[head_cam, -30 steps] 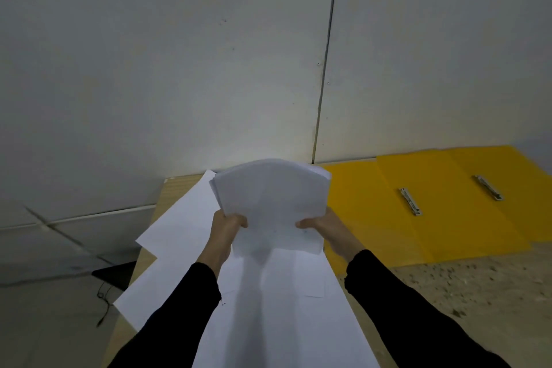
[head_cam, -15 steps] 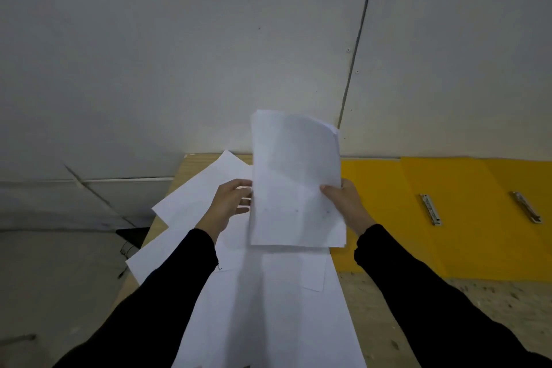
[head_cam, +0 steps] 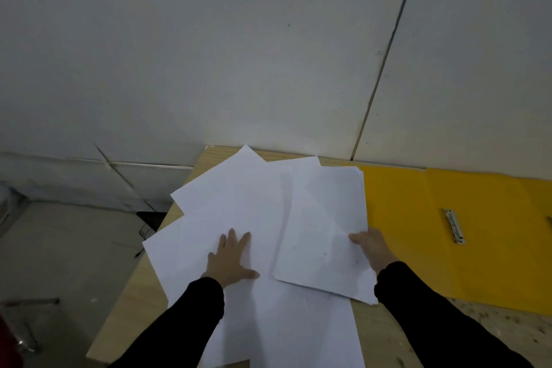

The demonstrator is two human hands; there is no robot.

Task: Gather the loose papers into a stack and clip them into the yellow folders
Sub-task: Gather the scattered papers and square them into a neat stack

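The head view is the only one, looking down on a wooden worktop [head_cam: 131, 302] pushed against a pale panelled wall [head_cam: 239, 54].

At the lower centre of the frame the left hand [head_cam: 231, 261] lies palm down on the loose papers [head_cam: 233, 197], its fingers [head_cam: 231, 237] straight and spread, pressing and grasping nothing. These sheets fan out unevenly, corners pointing toward the upper left, and a long run of them reaches down to the bottom edge of the frame.

Just right of centre the right hand [head_cam: 373, 251] holds the gathered stack [head_cam: 325, 218] by its right edge: the thumb lies on top, and the other fingers are hidden beneath the paper, so it reads as a pinch. The stack overlaps the fanned sheets on its left. Whether it rests fully on them or is slightly raised I cannot tell.

At the right of the frame the yellow folders [head_cam: 418, 233] lie open and flat, touching the stack's right side. A metal clip [head_cam: 454, 225] shows on one, closed or open I cannot make out, with no paper under it.

As I judge it, the work is partway through gathering: some sheets are collected in the right hand, several are not yet collected under and around the left, and squaring the pile, sliding it onto a folder and clipping it are all left to do
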